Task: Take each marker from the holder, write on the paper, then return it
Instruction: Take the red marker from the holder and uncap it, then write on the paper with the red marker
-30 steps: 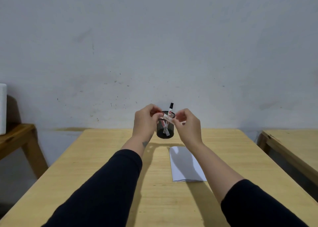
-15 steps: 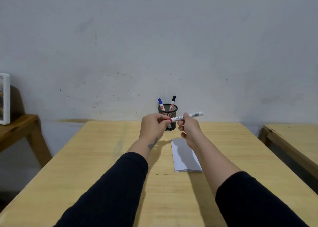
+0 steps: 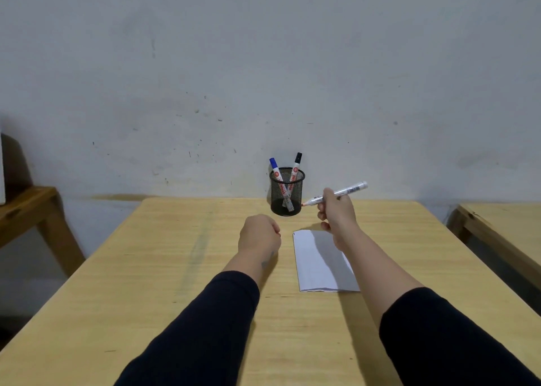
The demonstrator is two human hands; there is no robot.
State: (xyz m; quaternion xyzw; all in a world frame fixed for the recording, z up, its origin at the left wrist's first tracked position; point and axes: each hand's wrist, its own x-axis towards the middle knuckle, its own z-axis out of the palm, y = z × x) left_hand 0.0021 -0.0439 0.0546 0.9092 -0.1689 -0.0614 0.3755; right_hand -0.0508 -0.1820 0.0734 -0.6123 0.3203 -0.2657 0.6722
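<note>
A black mesh holder [image 3: 287,194] stands at the far middle of the wooden table [image 3: 164,271]. A blue-capped marker [image 3: 274,167] and a black-capped marker [image 3: 296,163] lean in it. My right hand [image 3: 336,213] holds a white marker [image 3: 349,190] in the air just right of the holder, its bare red tip pointing left. My left hand [image 3: 259,235] is a closed fist over the table, left of the paper, with a speck of red, the cap, showing at its fingers. A folded white paper [image 3: 317,264] lies flat below my right hand.
A grey wall rises right behind the holder. A second wooden table [image 3: 503,227] stands at the right across a gap. A low wooden bench [image 3: 26,207] sits at the left.
My hands, joined on the marker in front of the holder, have pulled apart. The marker's tip is now bare in my right hand; my left fist has dropped toward the table.
</note>
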